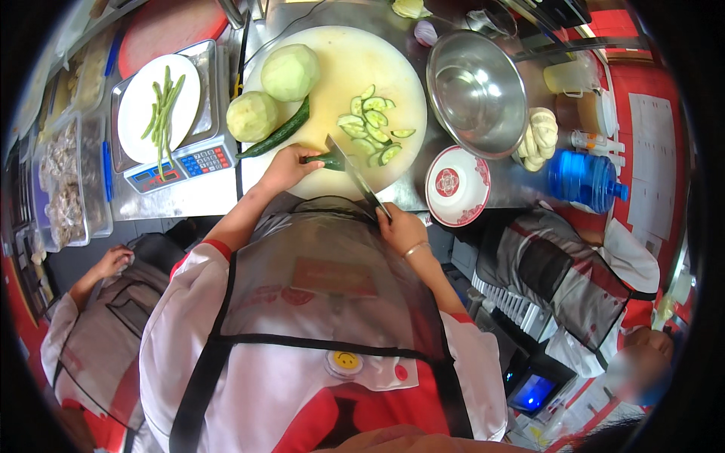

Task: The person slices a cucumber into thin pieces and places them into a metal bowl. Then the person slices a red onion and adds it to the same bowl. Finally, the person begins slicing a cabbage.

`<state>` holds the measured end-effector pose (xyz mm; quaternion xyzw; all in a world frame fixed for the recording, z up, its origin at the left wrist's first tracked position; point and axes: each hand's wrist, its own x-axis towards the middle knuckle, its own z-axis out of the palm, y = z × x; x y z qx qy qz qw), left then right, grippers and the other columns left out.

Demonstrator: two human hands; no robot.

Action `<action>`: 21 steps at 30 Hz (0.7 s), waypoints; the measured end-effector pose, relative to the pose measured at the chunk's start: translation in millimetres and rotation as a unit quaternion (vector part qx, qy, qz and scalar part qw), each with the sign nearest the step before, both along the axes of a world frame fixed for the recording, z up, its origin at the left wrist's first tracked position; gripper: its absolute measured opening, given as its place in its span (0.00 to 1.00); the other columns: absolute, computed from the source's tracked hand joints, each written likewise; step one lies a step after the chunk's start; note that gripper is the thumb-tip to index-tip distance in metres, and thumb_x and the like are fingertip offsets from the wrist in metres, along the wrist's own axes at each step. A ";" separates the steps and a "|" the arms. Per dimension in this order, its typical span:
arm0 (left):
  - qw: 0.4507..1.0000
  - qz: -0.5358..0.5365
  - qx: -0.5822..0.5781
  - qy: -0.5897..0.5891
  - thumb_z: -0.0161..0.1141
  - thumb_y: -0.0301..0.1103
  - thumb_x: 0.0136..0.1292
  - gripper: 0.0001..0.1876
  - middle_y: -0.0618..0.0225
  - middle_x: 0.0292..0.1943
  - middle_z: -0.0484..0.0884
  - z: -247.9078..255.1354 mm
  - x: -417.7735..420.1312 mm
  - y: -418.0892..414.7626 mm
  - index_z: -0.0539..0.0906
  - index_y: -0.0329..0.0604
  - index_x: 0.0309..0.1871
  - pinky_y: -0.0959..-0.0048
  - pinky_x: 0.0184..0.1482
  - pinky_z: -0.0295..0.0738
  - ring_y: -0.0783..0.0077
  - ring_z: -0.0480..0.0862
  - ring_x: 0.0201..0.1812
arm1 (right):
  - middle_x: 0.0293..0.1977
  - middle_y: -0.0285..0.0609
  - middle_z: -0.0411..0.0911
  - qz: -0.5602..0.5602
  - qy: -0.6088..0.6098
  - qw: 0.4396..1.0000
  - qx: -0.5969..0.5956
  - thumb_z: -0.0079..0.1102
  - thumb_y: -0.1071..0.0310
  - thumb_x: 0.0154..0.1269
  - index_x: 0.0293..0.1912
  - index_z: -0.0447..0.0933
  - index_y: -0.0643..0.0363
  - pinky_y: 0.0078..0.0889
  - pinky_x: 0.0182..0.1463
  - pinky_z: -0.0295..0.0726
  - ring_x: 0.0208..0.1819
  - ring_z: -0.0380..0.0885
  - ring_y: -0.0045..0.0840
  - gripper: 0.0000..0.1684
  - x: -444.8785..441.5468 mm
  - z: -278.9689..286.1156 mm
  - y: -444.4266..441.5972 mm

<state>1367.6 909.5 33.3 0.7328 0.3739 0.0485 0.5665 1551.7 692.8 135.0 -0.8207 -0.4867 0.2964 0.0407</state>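
My right hand [402, 227] grips the handle of a kitchen knife [357, 178], its blade angled across the near side of a round cutting board [340, 48]. The fingers of my left hand [291, 167] hold a piece of cucumber [328, 162] just left of the blade. Whether the edge touches the cucumber I cannot tell. Several cucumber slices [375, 118] lie loose on the board, right of the knife. A long uncut cucumber [278, 133] rests at the board's left, beside two peeled pale-green round vegetables [290, 72].
A digital scale [207, 161] on the left bears a white plate [133, 124] with green beans [163, 107]. To the right stand a steel bowl [476, 93], a patterned bowl [461, 192] and a blue water bottle [583, 178]. Co-workers are on both sides [555, 272].
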 end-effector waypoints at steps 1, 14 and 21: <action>1.000 0.000 0.000 0.001 0.71 0.35 0.61 0.17 0.63 0.35 0.84 1.5 0.3 0.2 0.85 0.36 0.50 0.77 0.40 0.75 0.78 0.78 0.34 | 0.27 0.54 0.82 -0.009 0.001 1.000 -0.008 0.49 0.52 0.71 0.45 0.77 0.50 0.53 0.36 0.79 0.31 0.82 0.51 0.15 -4.0 -6.2 6.8; 0.988 0.082 -0.098 -0.092 0.71 0.29 0.59 0.11 0.68 0.31 0.84 -23.5 -0.4 -3.8 0.81 0.36 0.39 0.79 0.38 0.77 0.80 0.81 0.32 | 0.25 0.56 0.80 -0.023 0.017 0.996 0.087 0.50 0.52 0.72 0.50 0.77 0.50 0.54 0.34 0.78 0.29 0.80 0.52 0.17 -12.2 -21.8 10.4; 0.989 0.067 -0.098 -0.087 0.68 0.25 0.62 0.08 0.71 0.32 0.84 -14.9 2.1 -4.7 0.79 0.36 0.39 0.82 0.38 0.76 0.84 0.81 0.34 | 0.25 0.58 0.80 -0.027 0.005 0.999 0.025 0.51 0.53 0.71 0.44 0.78 0.55 0.54 0.35 0.78 0.29 0.79 0.54 0.17 -14.9 -30.1 22.1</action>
